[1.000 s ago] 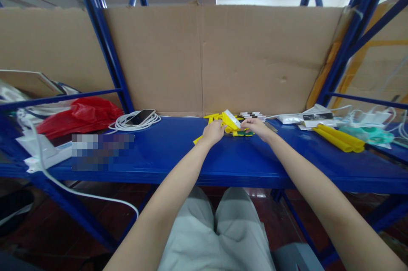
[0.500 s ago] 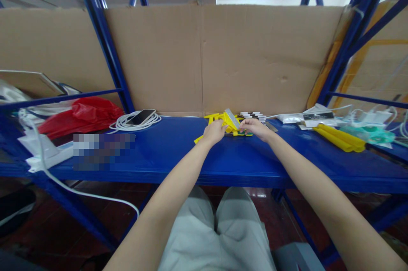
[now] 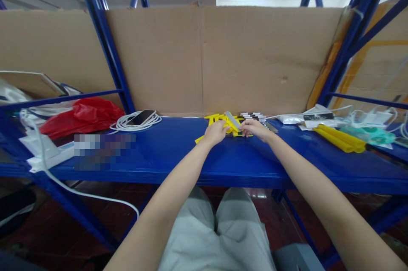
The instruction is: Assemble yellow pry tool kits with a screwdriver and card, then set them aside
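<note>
My left hand [image 3: 215, 132] is closed on a yellow plastic piece [image 3: 233, 128] above the blue shelf. Flat against that piece lies a grey strip [image 3: 233, 120], slanting down to the right. The fingers of my right hand [image 3: 255, 129] pinch at the strip's lower right end; the exact grip is small and partly hidden. More yellow pieces [image 3: 213, 117] are gathered just behind my left hand, and a yellow end [image 3: 199, 139] shows under its wrist. Black-and-white sticks [image 3: 253, 115] lie in a bunch behind my right hand, with flat grey pieces [image 3: 271, 126] beside it.
The blue shelf [image 3: 165, 147] has a cardboard panel [image 3: 204, 58] at its back. Leftward lie a phone [image 3: 142, 117] on a coiled white cable [image 3: 119, 125] and a red bag [image 3: 84, 114]. Yellow rolls [image 3: 339, 138] and a green bag [image 3: 366, 134] are on the right.
The yellow piece and grey strip have turned slightly between my hands, and the strip now shows longer and narrower. Both hands stay in nearly the same place.
</note>
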Tool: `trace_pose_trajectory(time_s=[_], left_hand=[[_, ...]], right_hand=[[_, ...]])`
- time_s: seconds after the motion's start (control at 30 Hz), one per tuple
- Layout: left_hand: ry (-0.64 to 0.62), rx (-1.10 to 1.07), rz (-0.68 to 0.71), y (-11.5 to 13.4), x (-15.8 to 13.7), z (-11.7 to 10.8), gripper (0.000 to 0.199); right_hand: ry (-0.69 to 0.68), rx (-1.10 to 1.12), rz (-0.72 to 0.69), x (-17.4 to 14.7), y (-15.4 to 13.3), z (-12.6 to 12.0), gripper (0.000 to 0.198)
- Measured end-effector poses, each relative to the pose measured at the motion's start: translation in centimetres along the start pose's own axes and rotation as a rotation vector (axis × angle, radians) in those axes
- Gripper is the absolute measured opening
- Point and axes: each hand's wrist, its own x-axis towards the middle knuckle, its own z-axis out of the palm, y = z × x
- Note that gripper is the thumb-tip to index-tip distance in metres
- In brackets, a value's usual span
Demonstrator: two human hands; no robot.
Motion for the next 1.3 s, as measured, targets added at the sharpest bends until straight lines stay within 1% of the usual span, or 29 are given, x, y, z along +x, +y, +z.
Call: trace_pose_trajectory(time_s=[0.2,0.33,0.53,1.07,1.2,1.3], left_hand=[[0.0,-0.002,0.014,0.04,0.02,0.14,0.035],[-0.003,0.004,0.01,0.12,-0.04,0.07,0.034],[0.001,-0.004,-0.006,0.12,-0.14,-0.08,0.033],[-0.009,-0.004,-0.009,0.12,-0.23,-0.31,0.036],[0.004,0.023,0.023,0.1,-0.59,-0.41,0.047],[-0.017,0.092,0.087,0.16,-0.83,-0.6,0.049]], right_hand=[[-0.003,-0.031,-0.008,0.06,0.0,0.06,0.016],[0.04,-0.09,-0.016,0.11,-0.12,0.16,0.021],[0.042,-0.081,-0.036,0.32,0.08,0.06,0.025],[0.009,-0.032,0.006,0.12,-0.12,-0.04,0.019],[0.013,-0.037,0.045,-0.16,-0.41,0.18,0.02],[0.003,-0.03,0.056,-0.25,-0.57,0.32,0.019]])
